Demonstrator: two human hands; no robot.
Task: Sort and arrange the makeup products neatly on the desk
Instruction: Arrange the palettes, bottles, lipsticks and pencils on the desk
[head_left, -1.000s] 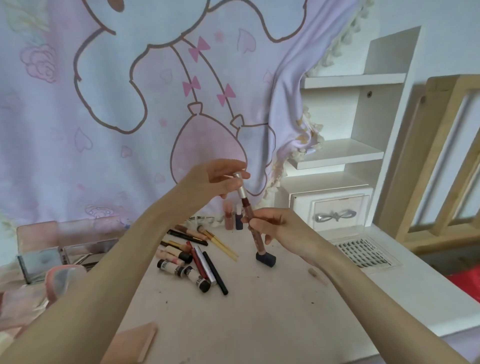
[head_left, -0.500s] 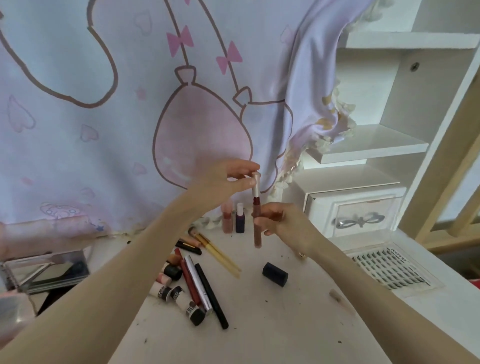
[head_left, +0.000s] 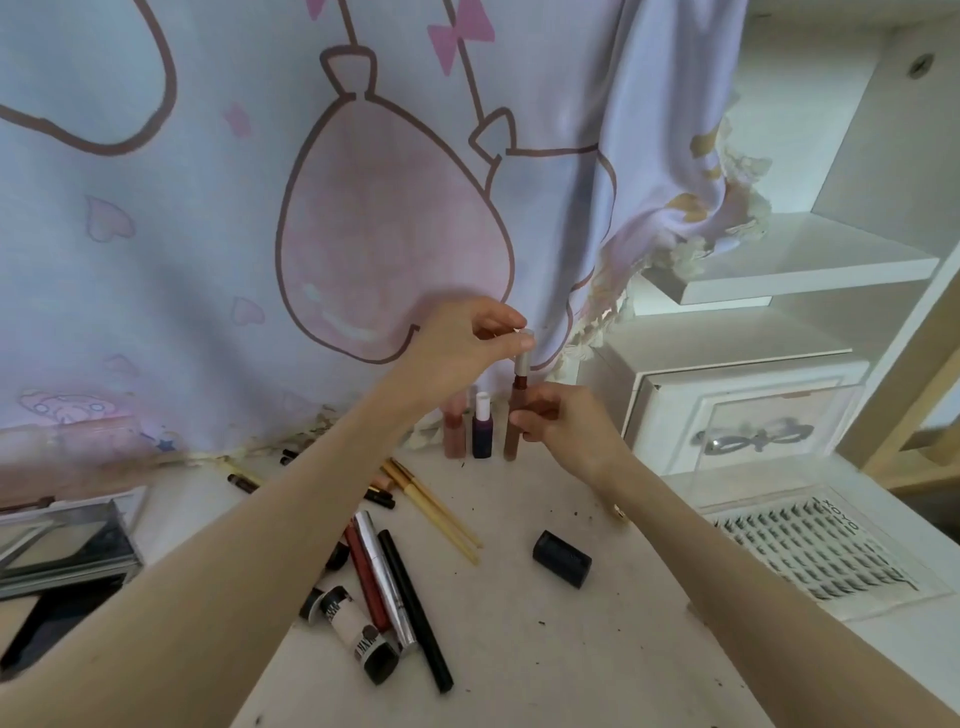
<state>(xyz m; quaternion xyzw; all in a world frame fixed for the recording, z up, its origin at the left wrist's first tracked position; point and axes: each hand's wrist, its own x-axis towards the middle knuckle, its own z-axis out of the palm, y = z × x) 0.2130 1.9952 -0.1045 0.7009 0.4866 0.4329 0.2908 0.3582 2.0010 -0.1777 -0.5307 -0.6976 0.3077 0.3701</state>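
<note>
A brown lip gloss tube (head_left: 513, 434) stands upright at the back of the desk (head_left: 597, 649), its base on or just above the surface. My right hand (head_left: 561, 426) pinches its body. My left hand (head_left: 467, 348) pinches its white cap (head_left: 522, 358) from above. Beside it on the left stand a dark purple bottle (head_left: 482, 426) and a pink tube (head_left: 455, 431). A pile of pencils, tubes and a silver pen (head_left: 387, 577) lies on the desk under my left forearm. A black cap (head_left: 562, 558) lies alone to the right of the pile.
A clear lash tray (head_left: 815, 551) lies at the right. A white drawer unit with a bow handle (head_left: 748, 415) and shelves (head_left: 789, 270) stands behind it. A mirrored palette (head_left: 62, 540) sits at the left. A printed curtain (head_left: 260, 208) hangs behind the desk.
Both hands carried the brown tube away from me and down to the back row beside the purple bottle. The camera tilted down and closer.
</note>
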